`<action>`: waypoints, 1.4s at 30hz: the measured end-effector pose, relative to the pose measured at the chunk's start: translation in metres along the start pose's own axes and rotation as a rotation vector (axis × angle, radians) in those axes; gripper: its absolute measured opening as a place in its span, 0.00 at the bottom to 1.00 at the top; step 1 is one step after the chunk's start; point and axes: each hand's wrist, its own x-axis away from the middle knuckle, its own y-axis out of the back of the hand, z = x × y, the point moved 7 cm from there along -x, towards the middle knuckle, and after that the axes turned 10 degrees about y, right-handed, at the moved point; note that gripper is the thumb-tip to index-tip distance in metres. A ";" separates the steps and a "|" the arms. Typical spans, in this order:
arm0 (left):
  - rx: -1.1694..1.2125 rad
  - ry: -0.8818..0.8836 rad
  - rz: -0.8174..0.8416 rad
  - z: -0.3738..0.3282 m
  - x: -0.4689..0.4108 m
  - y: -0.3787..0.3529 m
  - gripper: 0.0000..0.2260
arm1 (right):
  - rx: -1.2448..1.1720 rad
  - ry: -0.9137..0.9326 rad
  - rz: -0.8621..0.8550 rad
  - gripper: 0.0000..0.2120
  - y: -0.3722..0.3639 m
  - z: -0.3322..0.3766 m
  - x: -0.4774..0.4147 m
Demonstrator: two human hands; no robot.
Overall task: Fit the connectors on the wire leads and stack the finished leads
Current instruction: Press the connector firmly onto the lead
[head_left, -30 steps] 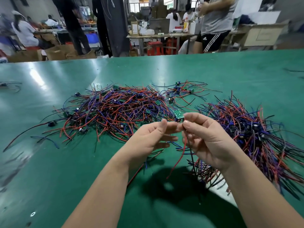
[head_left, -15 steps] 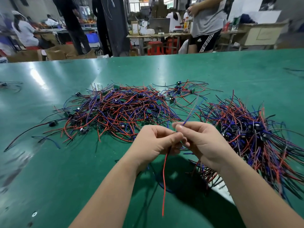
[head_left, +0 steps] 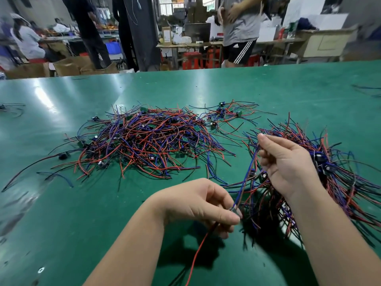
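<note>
Left hand (head_left: pixel 198 203) has its grip pinched shut on one wire lead (head_left: pixel 250 164), thumb and fingertips closed round it low over the counter (head_left: pixel 61 223). From that grip the blue strand (head_left: pixel 243 184) runs up and to the right into the right hand (head_left: pixel 288 166), whose grip is clamped on the strand's other end between thumb and fingertips. The red strand (head_left: pixel 198 252) hangs out below the left grip, toward the near edge. Can't tell if there's a connector at the pinch, it's too small and blurry. The big loose pile of leads (head_left: pixel 148 145) sits beyond the left grip, well apart from it. A second pile (head_left: pixel 340 182) lies under and behind the right grip. A small bunch (head_left: pixel 226 114) lies farther out, past both grips.
</note>
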 end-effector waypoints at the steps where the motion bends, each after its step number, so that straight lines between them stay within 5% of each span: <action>1: 0.009 -0.007 0.011 0.000 0.000 0.001 0.07 | -0.014 -0.001 -0.004 0.04 0.000 -0.002 0.000; 4: 0.013 -0.039 0.081 0.001 0.003 0.001 0.10 | -0.068 -0.028 -0.003 0.07 0.000 -0.007 -0.002; 8: 0.228 -0.329 0.052 -0.023 0.007 0.007 0.05 | -0.089 -0.136 0.032 0.05 -0.002 -0.016 -0.003; 13: 0.577 -0.575 -0.259 -0.036 0.011 0.040 0.18 | 0.218 -0.184 0.510 0.11 -0.039 -0.031 0.028; 15: 0.502 -0.611 -0.521 -0.035 0.015 0.050 0.16 | 0.120 -0.210 0.617 0.09 -0.054 -0.031 0.043; 18: 0.251 -0.644 -0.862 -0.035 0.023 0.053 0.12 | -0.014 -0.228 0.558 0.07 -0.059 -0.033 0.046; 22: -0.039 -0.697 -0.974 -0.040 0.027 0.044 0.16 | -0.204 -0.271 0.380 0.04 -0.055 -0.035 0.039; 27: -0.209 -0.610 -0.846 -0.040 0.015 0.038 0.10 | -0.021 -0.181 0.314 0.04 -0.043 -0.028 0.027; 31: 0.317 -0.382 -0.635 -0.021 -0.001 0.044 0.04 | 0.095 -0.093 0.327 0.03 -0.034 -0.025 0.019; 33: 0.433 -0.295 -0.568 -0.014 -0.008 0.039 0.10 | 0.167 -0.051 0.399 0.04 -0.037 -0.025 0.022; 37: 0.373 -0.178 -0.529 -0.007 -0.011 0.037 0.05 | 0.328 0.024 0.397 0.03 -0.033 -0.023 0.020; 42: 0.135 0.030 -0.246 0.007 -0.015 0.014 0.07 | 0.227 0.006 0.134 0.04 -0.007 -0.009 0.002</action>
